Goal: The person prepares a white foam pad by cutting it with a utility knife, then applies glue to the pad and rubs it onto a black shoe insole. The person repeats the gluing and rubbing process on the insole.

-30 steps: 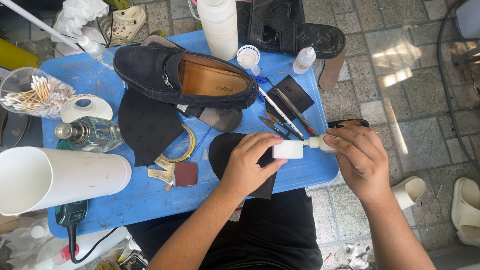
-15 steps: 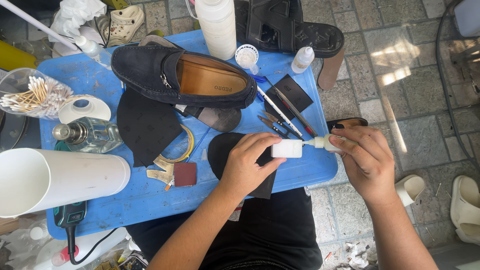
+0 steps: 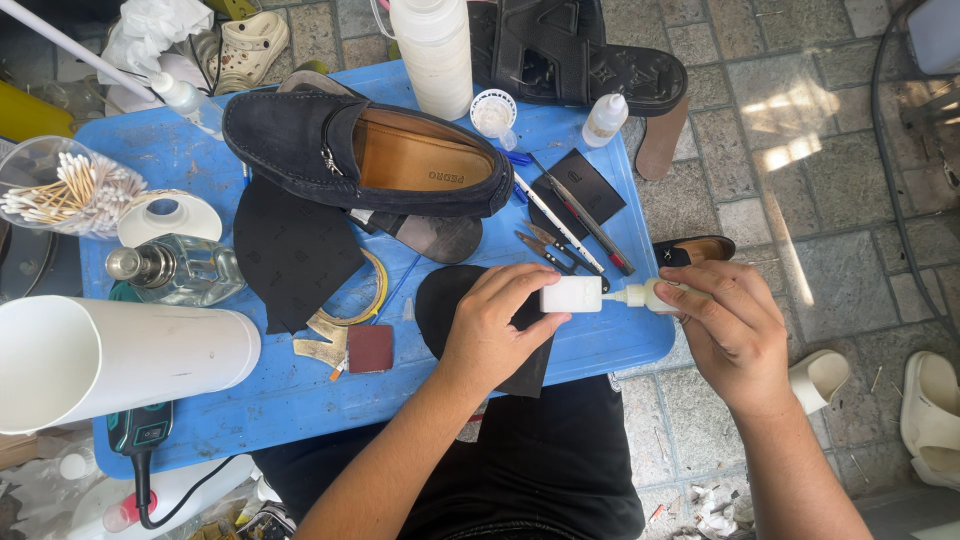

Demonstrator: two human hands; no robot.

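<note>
My left hand [image 3: 497, 325] pinches a small white block [image 3: 571, 294] by its left end, resting over a black sole piece [image 3: 440, 300]. My right hand [image 3: 733, 325] grips a small white glue bottle [image 3: 648, 296], its nozzle touching the block's right end. Both hands are at the front right edge of the blue table [image 3: 250, 420]. A dark blue suede loafer [image 3: 365, 153] with a tan lining lies on its side farther back.
A black rubber sheet [image 3: 293, 250], a glass bottle [image 3: 175, 268], a cup of cotton swabs [image 3: 60, 190], a white pipe [image 3: 110, 355], hand tools [image 3: 570, 225], a tall white bottle [image 3: 435, 50] and a small dropper bottle [image 3: 605, 118] crowd the table. Black sandals [image 3: 580, 45] lie beyond it.
The hands, block and glue bottle have barely shifted; the nozzle stays against the block's end.
</note>
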